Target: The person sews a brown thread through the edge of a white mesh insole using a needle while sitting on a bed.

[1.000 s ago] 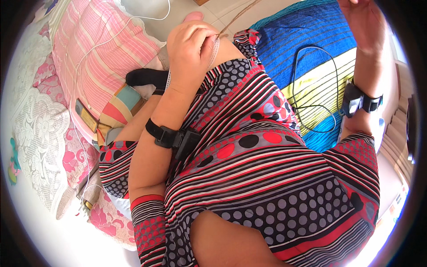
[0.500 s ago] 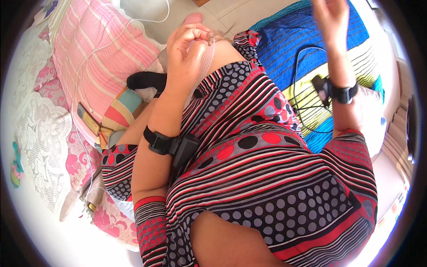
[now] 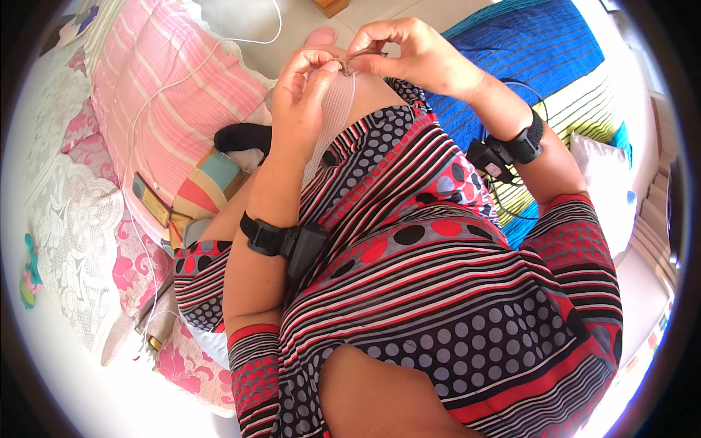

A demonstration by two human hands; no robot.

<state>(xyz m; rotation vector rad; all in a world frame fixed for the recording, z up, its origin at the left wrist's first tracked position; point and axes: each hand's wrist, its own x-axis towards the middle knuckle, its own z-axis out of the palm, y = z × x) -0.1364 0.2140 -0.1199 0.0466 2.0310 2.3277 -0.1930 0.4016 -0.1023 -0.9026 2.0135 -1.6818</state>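
Note:
My left hand (image 3: 301,91) is closed in a pinch over my bent leg. At its thumb and forefinger is a small tuft of thin brownish strands (image 3: 346,67). A narrow white mesh strip (image 3: 334,113) hangs from the same grip, running down toward my lap. From the right, my right hand (image 3: 416,58) pinches the brown strands between thumb and forefinger, with its fingertips close to the left ones. Whether the strands are fastened to the mesh is hidden by the fingers. Both forearms wear a black strap with a dark box.
A pink striped cloth (image 3: 175,87) with a white cable (image 3: 135,120) across it lies at left. A phone-like dark slab (image 3: 150,201) rests beside a multicoloured item (image 3: 212,175). Blue and yellow striped fabric (image 3: 526,51) covers the right side, near a pale cushion (image 3: 602,175).
My right hand has come down and left from the upper right to meet the left hand and now pinches the brown strands. The left hand stays nearly in place.

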